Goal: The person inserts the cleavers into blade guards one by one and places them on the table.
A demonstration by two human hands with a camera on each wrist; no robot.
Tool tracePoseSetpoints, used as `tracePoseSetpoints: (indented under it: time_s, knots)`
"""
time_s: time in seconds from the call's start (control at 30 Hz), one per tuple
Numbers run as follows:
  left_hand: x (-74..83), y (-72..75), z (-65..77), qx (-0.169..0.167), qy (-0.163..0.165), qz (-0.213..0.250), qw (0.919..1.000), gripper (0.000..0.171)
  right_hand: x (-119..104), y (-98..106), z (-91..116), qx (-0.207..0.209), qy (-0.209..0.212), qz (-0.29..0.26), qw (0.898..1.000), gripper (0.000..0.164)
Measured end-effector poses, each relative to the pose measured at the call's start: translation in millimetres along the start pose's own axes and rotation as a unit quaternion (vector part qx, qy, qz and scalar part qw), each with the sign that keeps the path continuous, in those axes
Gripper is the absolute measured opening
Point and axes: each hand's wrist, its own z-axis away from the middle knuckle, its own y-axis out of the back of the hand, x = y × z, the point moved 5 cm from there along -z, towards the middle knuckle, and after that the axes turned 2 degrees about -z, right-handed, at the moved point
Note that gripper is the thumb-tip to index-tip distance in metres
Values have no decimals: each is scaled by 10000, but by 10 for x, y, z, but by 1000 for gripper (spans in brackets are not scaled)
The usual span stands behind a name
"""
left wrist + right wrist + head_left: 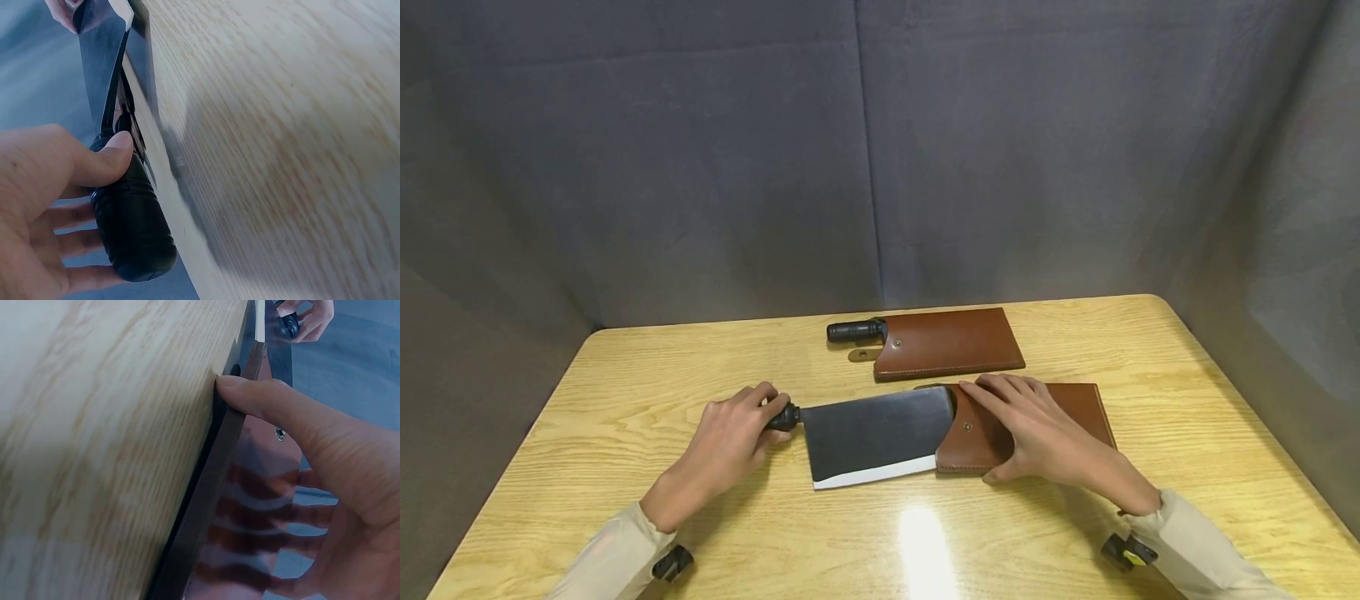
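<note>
A wide-bladed cleaver (880, 433) lies level, its dark blade tipped with a bright cutting edge facing the person. The left hand (733, 429) grips its black handle (134, 215), thumb on the near side and fingers around the far side. The blade's front end is inside the mouth of a brown leather sheath (973, 442); most of the blade shows. Spanning that sheath, the right hand (1037, 425) holds it by its two long edges. In the right wrist view the thumb (240, 394) presses the near edge close to the wooden table.
Behind, a second brown sheath (951, 343) holds another cleaver, whose black handle (853, 332) sticks out left beside a loose snap strap (862, 355). The wooden table (625, 375) ends at grey cloth walls (715, 167) at the back and sides.
</note>
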Motion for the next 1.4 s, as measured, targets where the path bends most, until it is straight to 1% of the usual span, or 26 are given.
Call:
tracePoseSetpoints:
  time_s: [0.2,0.43,0.53,0.67,0.87,1.2,1.4]
  knots:
    - [-1,10,17,-20,6,8,10000,41,-4,-17,5,68,113,-72,9999,123]
    - [-24,-10,19,-120,42,188,9997,41,17,4,11,117,191,-267,9994,122]
    - [-20,-7,13,-151,23,203,9997,43,14,11,6,124,289,-248,9992,123]
    - [-16,6,16,-219,4,132,9997,44,-2,0,7,62,387,-248,9989,124]
    - [-6,49,26,-367,19,106,9993,43,-20,-24,19,-78,380,-379,9985,124]
    - [9,72,-4,-283,-80,4,9996,42,-14,-36,13,28,453,-396,9982,122]
    - [5,83,-16,-230,-167,-45,9996,41,-26,-46,13,-34,442,-405,9982,121]
